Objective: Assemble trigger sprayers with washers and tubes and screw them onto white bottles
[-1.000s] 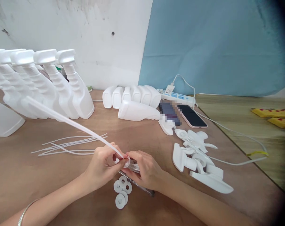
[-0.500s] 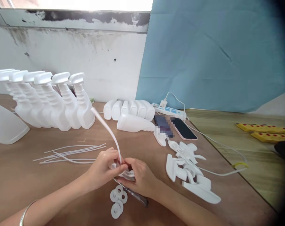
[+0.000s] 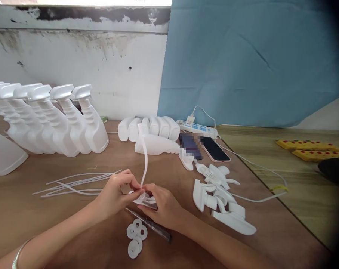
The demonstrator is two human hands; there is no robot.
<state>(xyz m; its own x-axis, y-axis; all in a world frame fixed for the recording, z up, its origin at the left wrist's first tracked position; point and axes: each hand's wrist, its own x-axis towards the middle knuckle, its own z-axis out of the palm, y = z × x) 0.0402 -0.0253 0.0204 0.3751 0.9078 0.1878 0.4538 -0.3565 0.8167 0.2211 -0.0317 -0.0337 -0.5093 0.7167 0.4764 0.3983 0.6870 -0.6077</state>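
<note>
My left hand (image 3: 118, 191) pinches the lower end of a white dip tube (image 3: 145, 158), which rises upright and curves slightly. Just below, my right hand (image 3: 163, 205) grips a white trigger sprayer head (image 3: 143, 199); fingers partly cover it. The tube's lower end meets the sprayer head between my fingertips, and whether it sits inside cannot be made out. Under my hands lies a thin screwdriver-like tool (image 3: 158, 228) with a dark clear handle. Several white ring gaskets (image 3: 133, 248) lie beside it. More white tubes (image 3: 74, 185) rest left of my left hand.
White spray bottles with heads (image 3: 91, 129) stand at the left, and bottles without heads (image 3: 155, 145) lie at the back. Loose sprayer heads (image 3: 233, 223) are piled at the right. Behind them are a phone (image 3: 215, 149), a power strip (image 3: 200, 129) and a cable crossing the table edge.
The dip tube has swung from leaning left to nearly upright, its lower end still at the sprayer head. The view has shifted slightly to the right.
</note>
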